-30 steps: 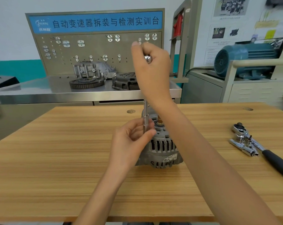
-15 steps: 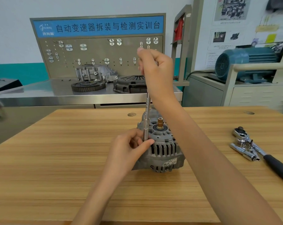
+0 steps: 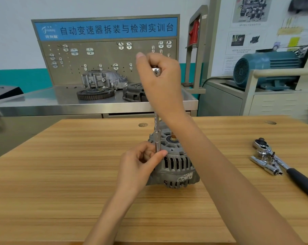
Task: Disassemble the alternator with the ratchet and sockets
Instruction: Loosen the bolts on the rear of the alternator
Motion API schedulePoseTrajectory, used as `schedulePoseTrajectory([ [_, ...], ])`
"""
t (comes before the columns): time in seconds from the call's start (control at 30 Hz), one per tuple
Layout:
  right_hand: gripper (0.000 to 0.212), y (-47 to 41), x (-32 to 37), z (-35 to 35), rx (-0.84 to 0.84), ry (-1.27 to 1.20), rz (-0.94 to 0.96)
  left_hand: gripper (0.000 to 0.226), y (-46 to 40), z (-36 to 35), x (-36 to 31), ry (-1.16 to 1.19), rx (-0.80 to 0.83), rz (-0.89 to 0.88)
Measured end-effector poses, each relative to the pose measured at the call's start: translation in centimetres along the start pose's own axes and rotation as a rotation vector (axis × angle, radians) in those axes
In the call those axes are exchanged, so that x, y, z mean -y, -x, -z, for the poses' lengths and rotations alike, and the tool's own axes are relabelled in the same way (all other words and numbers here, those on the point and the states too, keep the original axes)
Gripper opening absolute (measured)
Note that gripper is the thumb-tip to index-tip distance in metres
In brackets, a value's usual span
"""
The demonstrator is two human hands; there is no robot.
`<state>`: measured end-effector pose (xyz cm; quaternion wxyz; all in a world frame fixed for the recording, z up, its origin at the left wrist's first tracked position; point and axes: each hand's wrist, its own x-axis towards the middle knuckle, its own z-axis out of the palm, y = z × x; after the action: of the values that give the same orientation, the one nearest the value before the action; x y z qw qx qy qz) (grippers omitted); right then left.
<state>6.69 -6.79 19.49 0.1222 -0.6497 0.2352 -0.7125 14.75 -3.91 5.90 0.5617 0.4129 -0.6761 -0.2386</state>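
At the middle of the wooden surface [image 3: 61,174] stands the alternator [image 3: 174,165], a ribbed grey metal casting with its shaft end up. Just left of the alternator, the left hand [image 3: 139,165] pinches the lower part of a slim upright extension bar [image 3: 156,138], whose tip sits at the alternator's left rim. Above the alternator, the right hand [image 3: 162,82] is curled around the bar's chrome top end. Well to the alternator's right lie a ratchet [image 3: 280,161] and loose sockets [image 3: 266,165]. The alternator looks heavy, rigid and stable; its slotted sides probably offer the firmest hold, while the smooth bar may slip.
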Motion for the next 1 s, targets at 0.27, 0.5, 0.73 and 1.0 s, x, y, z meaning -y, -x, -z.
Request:
schedulePoseTrajectory([
  [0.27, 0.031, 0.5, 0.0, -0.6, -0.193, 0.780, 0.151, 0.034, 0.0, -0.3, 0.3, -0.029, -0.040, 0.003],
  [0.5, 0.046, -0.7, -0.2, 0.2, 0.011, -0.055, -0.093, 0.012, -0.3, 0.5, -0.1, 0.030, 0.083, 0.047],
  [0.73, 0.046, -0.9, -0.3, 0.1, 0.100, -0.303, -0.214, 0.018, -0.4, 0.8, -0.5, 0.071, 0.115, 0.081],
  [1.0, 0.030, 1.0, 0.2, -1.4, -0.261, 0.794, 0.235, 0.012, -0.3, 0.5, -0.5, 0.093, 0.055, 0.132],
])
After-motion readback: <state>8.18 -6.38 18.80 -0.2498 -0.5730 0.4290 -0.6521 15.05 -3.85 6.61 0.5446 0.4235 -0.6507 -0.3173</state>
